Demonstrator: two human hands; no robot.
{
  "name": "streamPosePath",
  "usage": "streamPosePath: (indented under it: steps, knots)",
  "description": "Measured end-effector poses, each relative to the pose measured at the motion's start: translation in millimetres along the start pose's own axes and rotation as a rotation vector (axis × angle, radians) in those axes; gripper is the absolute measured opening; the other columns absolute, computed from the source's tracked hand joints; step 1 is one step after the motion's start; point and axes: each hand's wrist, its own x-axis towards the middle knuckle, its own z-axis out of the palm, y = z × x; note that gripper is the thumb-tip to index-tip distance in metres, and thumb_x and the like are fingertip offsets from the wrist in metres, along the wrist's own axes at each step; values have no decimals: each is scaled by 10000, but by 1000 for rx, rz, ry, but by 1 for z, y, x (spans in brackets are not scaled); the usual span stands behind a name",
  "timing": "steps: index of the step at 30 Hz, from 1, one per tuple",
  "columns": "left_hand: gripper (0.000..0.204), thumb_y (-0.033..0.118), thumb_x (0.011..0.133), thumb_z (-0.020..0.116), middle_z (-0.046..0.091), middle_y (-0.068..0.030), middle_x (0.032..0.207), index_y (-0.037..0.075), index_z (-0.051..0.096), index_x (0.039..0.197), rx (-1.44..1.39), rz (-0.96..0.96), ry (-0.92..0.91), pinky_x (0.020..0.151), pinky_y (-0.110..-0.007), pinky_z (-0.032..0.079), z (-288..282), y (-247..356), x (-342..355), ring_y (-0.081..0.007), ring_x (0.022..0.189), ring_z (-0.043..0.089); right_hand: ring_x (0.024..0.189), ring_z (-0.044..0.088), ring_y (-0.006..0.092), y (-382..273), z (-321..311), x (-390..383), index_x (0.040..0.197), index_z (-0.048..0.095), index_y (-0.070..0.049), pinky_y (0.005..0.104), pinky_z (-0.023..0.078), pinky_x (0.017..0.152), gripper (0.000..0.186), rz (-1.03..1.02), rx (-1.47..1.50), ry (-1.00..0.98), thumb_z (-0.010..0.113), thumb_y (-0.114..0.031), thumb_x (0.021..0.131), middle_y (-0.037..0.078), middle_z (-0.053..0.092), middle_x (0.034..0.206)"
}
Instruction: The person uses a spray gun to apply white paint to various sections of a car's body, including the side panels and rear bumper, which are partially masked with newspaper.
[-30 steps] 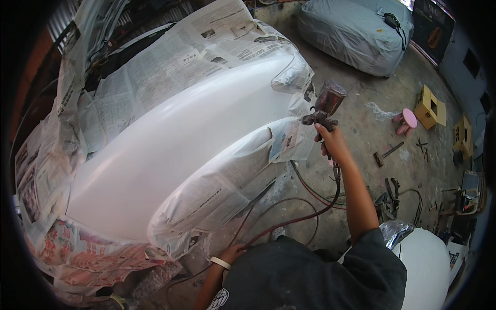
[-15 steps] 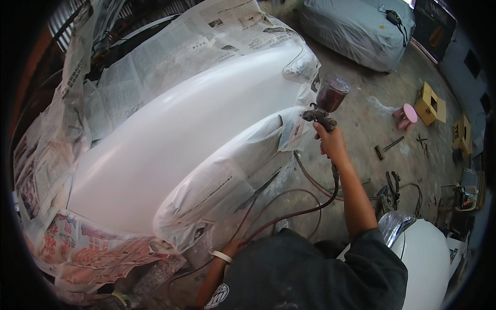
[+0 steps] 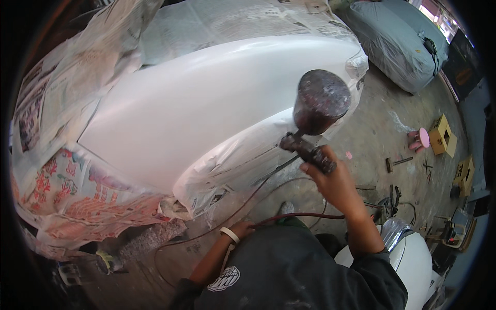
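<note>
My right hand (image 3: pixel 336 181) is closed round the grip of a dark spray gun (image 3: pixel 308 152) with a stained round paint cup (image 3: pixel 321 102) on top. The gun's nozzle end points left, toward a smooth white car fender (image 3: pixel 191 98), and does not touch it. Low in front of my body, my left hand (image 3: pixel 241 229), with a pale band at the wrist, is closed on a dark red air hose (image 3: pixel 294 216). Its fingers are partly hidden. From there the hose runs right and passes behind my right forearm. White-dusted masking paper (image 3: pixel 243 157) covers the wheel-arch side below the fender.
Newspaper (image 3: pixel 222 23) masks the car above the fender, and red-printed sheets (image 3: pixel 98 196) its lower front. Loose hose (image 3: pixel 212 235) loops over the floor. A white curved panel (image 3: pixel 413 266) stands close at my right. Beyond are a pink stool (image 3: pixel 421 137), cardboard boxes (image 3: pixel 442 135), a hammer (image 3: pixel 398 164) and a covered car (image 3: pixel 398 46).
The view has shifted, so the car and floor things sit differently. My right hand has brought the spray gun leftward and closer to me; the left hand still holds the hose.
</note>
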Motion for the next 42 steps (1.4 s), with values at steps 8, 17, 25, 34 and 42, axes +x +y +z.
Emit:
streamPosePath:
  steps: [8,17,25,34,42]
  knots:
    - [307,270,906,598,675,-186,1074,79,634,1144,-81,-26,9,885,-420,481,20,-40,-17,-357,1022,638,598,602,229,-40,32,-22,1090,587,-58,364,473,595,380,183,141,-365,756,-314,866,141,618,731]
    - [304,281,917,603,687,-170,1011,49,648,1109,-78,-51,50,815,-387,492,-7,7,-5,-296,923,663,404,432,58,44,-19,23,1063,567,-38,233,326,360,185,12,219,296,614,-178,952,32,576,707]
    - [302,300,924,605,669,-155,927,44,638,1081,-168,40,112,778,-361,486,-5,8,10,-268,850,641,381,419,63,79,-69,46,1130,577,-42,229,305,333,270,110,189,583,600,-260,973,42,603,795]
    - [286,276,910,607,674,-179,1010,58,639,1092,-95,11,58,861,-416,483,-4,-8,-7,-346,965,639,439,418,41,-7,-4,14,1049,549,-44,225,319,365,157,27,251,243,610,-147,948,3,559,708]
    - [280,276,899,622,675,-186,1011,77,646,1095,-50,11,52,864,-424,482,-1,-26,-21,-354,968,637,705,626,182,-71,29,-10,1081,553,-26,334,486,652,395,-21,254,-321,768,-275,862,137,646,773]
